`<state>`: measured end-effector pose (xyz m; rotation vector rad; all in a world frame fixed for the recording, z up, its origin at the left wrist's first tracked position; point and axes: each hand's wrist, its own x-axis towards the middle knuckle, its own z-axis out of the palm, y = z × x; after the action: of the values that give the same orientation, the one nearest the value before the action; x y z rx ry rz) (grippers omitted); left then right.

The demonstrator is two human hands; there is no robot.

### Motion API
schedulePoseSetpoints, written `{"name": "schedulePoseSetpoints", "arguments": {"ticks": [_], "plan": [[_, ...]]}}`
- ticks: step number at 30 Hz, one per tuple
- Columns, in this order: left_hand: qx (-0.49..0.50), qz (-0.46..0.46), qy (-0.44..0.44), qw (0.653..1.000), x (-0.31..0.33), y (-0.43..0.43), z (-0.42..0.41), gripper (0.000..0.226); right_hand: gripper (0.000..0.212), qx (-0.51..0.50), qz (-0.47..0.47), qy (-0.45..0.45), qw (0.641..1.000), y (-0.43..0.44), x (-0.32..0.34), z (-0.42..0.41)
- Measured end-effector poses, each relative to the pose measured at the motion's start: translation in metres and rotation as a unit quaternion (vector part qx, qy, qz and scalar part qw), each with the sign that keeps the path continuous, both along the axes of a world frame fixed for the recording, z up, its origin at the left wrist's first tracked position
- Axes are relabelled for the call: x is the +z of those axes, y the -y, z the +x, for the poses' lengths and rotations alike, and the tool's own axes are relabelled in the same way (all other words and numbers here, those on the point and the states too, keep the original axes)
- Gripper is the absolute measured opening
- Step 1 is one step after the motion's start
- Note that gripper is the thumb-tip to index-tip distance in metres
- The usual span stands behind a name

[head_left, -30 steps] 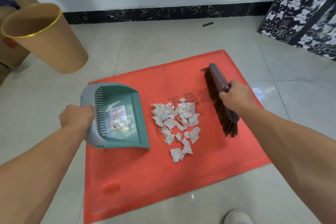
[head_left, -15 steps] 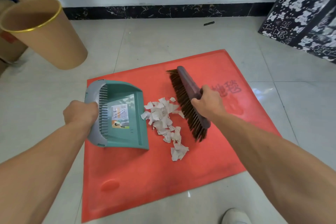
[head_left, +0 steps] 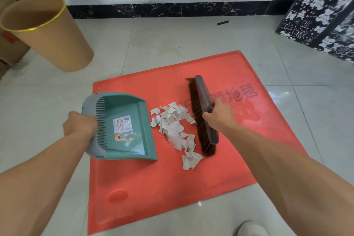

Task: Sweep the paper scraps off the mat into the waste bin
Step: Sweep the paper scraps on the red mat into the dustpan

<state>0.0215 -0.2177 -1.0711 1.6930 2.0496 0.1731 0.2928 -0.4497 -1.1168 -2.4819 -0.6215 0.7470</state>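
left hand (head_left: 79, 127) fingers clamp the dustpan (head_left: 124, 126) left of the paper scraps (head_left: 175, 130); right hand (head_left: 218, 116) fingers grip the brush (head_left: 204, 113) on their right, on the mat (head_left: 172, 182).

Not much to report on the person really: both forearms are bare all the way to the edges of the view, no sleeves showing, and no watch, bracelet or gloves. The left hand (head_left: 79, 128) and right hand (head_left: 218, 116) have no rings that I can make out, though the fingers are mostly curled away from the camera. Only bit of clothing in view is the toe of a whitish shoe (head_left: 252, 228) at the near edge, right of centre, rounded and plain, cut off by the edge of the view.
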Motion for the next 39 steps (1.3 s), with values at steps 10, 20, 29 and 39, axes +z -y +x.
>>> {"name": "schedulePoseSetpoints", "arguments": {"ticks": [10,20,29,39], "plan": [[-0.007,-0.012,0.031,0.999,-0.027,-0.012,-0.029,0.031,0.024,0.007,0.029,-0.013,0.999,-0.02,-0.004,-0.016],[-0.011,-0.05,0.075,0.996,-0.056,0.0,0.0,0.033,0.025,0.007,0.035,-0.016,0.999,-0.038,-0.006,-0.027],[-0.058,-0.053,0.09,0.993,-0.06,0.006,0.029,0.032,0.025,-0.006,0.053,-0.044,0.998,-0.056,-0.007,-0.041],[-0.051,-0.055,0.088,0.993,-0.059,0.011,0.031,0.031,0.026,0.004,0.092,-0.05,0.995,-0.064,0.008,-0.044]]}}
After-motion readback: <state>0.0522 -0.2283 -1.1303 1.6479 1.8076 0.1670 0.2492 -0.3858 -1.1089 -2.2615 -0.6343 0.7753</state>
